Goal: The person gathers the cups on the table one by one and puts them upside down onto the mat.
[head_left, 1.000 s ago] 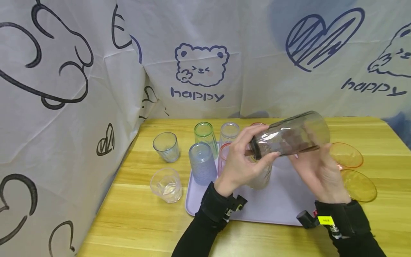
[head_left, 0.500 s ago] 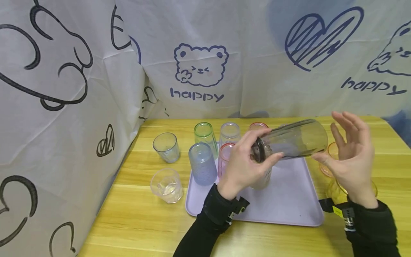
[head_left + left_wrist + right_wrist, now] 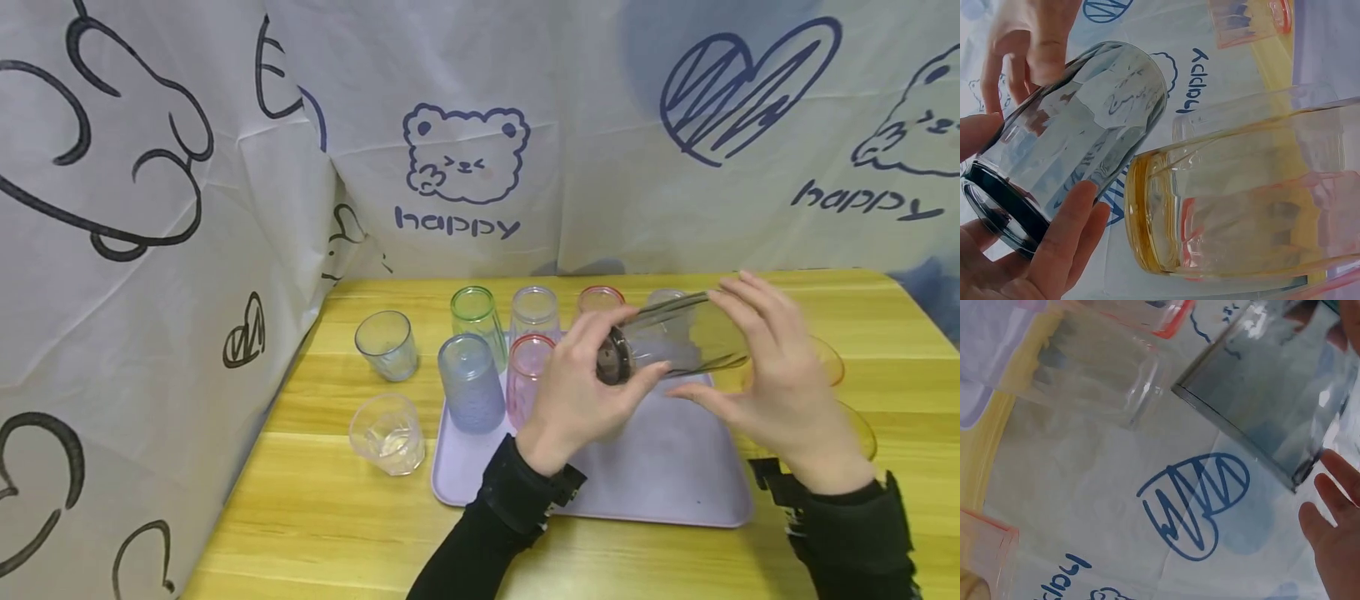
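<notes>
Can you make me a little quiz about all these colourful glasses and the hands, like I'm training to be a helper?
1. Choose: which hand grips the dark end of the smoky-grey glass? A) left hand B) right hand C) neither
2. True or false: the clear tumbler at the near left stands on the lilac tray.
3. Fill the gap: under the bear drawing is the word ____.

Key: 1. A; 2. False, it stands on the wooden table, beside the tray; 3. happy.
</notes>
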